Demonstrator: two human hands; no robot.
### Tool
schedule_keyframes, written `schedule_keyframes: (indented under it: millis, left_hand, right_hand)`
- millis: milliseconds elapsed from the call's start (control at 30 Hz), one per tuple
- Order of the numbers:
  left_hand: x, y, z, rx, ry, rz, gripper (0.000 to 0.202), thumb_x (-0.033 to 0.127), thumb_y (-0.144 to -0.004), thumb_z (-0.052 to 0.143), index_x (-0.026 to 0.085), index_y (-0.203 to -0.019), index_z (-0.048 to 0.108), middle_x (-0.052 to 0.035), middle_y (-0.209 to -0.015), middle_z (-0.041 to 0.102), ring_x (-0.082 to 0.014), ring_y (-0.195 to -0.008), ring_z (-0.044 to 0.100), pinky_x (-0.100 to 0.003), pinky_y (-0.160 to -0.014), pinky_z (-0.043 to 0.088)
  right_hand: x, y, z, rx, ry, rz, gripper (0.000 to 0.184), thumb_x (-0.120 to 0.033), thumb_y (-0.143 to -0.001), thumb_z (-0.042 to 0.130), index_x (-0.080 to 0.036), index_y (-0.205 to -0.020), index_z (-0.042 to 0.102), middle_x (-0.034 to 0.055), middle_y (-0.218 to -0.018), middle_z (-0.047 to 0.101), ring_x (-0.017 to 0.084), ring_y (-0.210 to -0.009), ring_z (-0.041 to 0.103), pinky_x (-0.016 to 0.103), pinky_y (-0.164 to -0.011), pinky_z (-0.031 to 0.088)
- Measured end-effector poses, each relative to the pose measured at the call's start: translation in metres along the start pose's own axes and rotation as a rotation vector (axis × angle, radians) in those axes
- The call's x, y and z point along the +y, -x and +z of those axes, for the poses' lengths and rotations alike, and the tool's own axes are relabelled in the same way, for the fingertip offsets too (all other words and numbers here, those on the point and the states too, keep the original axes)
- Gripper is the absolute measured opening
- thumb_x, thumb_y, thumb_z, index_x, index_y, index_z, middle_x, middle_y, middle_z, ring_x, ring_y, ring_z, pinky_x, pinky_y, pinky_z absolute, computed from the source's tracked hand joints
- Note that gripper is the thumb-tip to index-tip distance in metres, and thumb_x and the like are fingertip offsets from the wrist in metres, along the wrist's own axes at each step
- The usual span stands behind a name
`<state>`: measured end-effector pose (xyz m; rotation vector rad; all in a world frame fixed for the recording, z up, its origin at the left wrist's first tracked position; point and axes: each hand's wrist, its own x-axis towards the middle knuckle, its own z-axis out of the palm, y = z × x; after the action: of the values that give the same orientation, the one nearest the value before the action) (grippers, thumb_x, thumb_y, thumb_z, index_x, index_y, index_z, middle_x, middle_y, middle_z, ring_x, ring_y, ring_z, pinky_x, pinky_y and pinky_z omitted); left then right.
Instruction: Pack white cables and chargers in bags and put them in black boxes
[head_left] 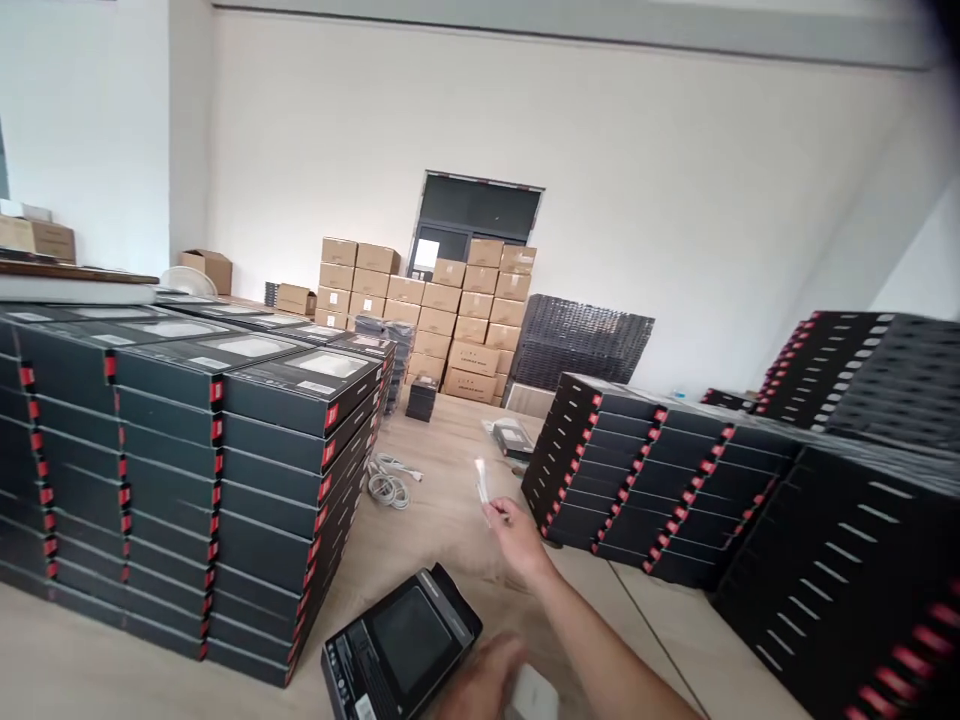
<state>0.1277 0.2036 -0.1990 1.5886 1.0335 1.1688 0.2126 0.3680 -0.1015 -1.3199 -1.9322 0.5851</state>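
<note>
Pinching white item, right hand; left hand over white block, grip unclear.

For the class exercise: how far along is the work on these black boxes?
Done, it seems: the stacks of closed black boxes on both sides. In hand: the right hand holds a small white item, the left hand is over a white piece beside a lone black box. Apparently left: the coiled white cables on the table.
</note>
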Motion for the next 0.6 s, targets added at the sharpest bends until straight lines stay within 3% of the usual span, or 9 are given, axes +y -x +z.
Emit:
schedule_keyframes:
  millis: [67,133,200,300,367,467,600]
  left_hand:
    - [0.016,0.008,-0.002,0.051,0.064,0.005,0.084,0.047,-0.070,0.071,0.020,-0.144,0.043,-0.0153,-0.146,0.049,-0.0334,-0.135,0.044,-0.046,-0.114,0.033]
    - [0.035,0.015,-0.003,0.163,0.111,0.018,0.078,0.047,-0.076,0.066,0.018,-0.145,0.041,-0.0154,-0.146,0.049,-0.0313,-0.136,0.043,-0.044,-0.116,0.029]
    - [0.057,0.021,-0.004,0.242,0.153,0.041,0.070,0.050,-0.083,0.058,0.019,-0.144,0.042,-0.0144,-0.145,0.050,-0.0287,-0.134,0.045,-0.043,-0.115,0.030]
    - [0.088,0.031,-0.008,0.198,0.178,0.081,0.054,0.054,-0.089,0.048,0.021,-0.131,0.055,-0.0110,-0.125,0.065,-0.0245,-0.111,0.060,-0.038,-0.101,0.044]
    - [0.099,0.035,-0.013,0.221,0.108,0.078,0.047,0.056,-0.091,0.043,0.019,-0.113,0.064,-0.0065,-0.098,0.070,-0.0210,-0.088,0.062,-0.032,-0.084,0.050]
    - [0.098,0.040,-0.021,0.297,-0.016,0.023,0.047,0.059,-0.090,0.040,0.019,-0.089,0.065,-0.0020,-0.076,0.062,-0.0177,-0.069,0.055,-0.027,-0.064,0.046]
    - [0.089,0.044,-0.025,0.196,-0.072,-0.051,0.044,0.058,-0.090,0.041,0.020,-0.079,0.058,0.0015,-0.063,0.056,-0.0148,-0.057,0.051,-0.025,-0.056,0.041]
  right_hand:
    - [-0.008,0.041,-0.023,0.023,-0.084,-0.019,0.045,-0.062,-0.086,0.043,-0.022,-0.070,0.056,0.0022,-0.070,0.058,0.021,-0.071,0.057,0.031,-0.068,0.045]
    - [-0.016,0.086,-0.039,0.032,-0.185,-0.020,0.049,-0.068,-0.084,0.043,-0.023,-0.072,0.056,0.0003,-0.067,0.056,0.018,-0.064,0.054,0.029,-0.062,0.043]
    - [-0.023,0.126,-0.045,-0.035,-0.440,0.018,0.046,-0.067,-0.082,0.051,-0.022,-0.076,0.059,-0.0005,-0.068,0.057,0.016,-0.059,0.050,0.027,-0.055,0.039]
    - [-0.033,0.166,-0.041,-0.187,-0.828,0.062,0.041,-0.063,-0.080,0.062,-0.022,-0.083,0.064,0.0004,-0.073,0.060,0.013,-0.058,0.048,0.025,-0.052,0.037]
    - [-0.040,0.178,-0.038,-0.231,-0.837,0.051,0.040,-0.061,-0.080,0.064,-0.021,-0.083,0.067,0.0006,-0.070,0.060,0.013,-0.057,0.048,0.024,-0.051,0.037]
    - [-0.046,0.181,-0.040,-0.182,-0.744,0.011,0.038,-0.057,-0.078,0.069,-0.020,-0.084,0.070,-0.0001,-0.064,0.059,0.014,-0.059,0.050,0.024,-0.054,0.038]
    - [-0.043,0.178,-0.047,-0.038,-0.786,0.027,0.042,-0.056,-0.075,0.071,-0.020,-0.096,0.071,-0.0010,-0.067,0.061,0.012,-0.057,0.047,0.023,-0.052,0.036]
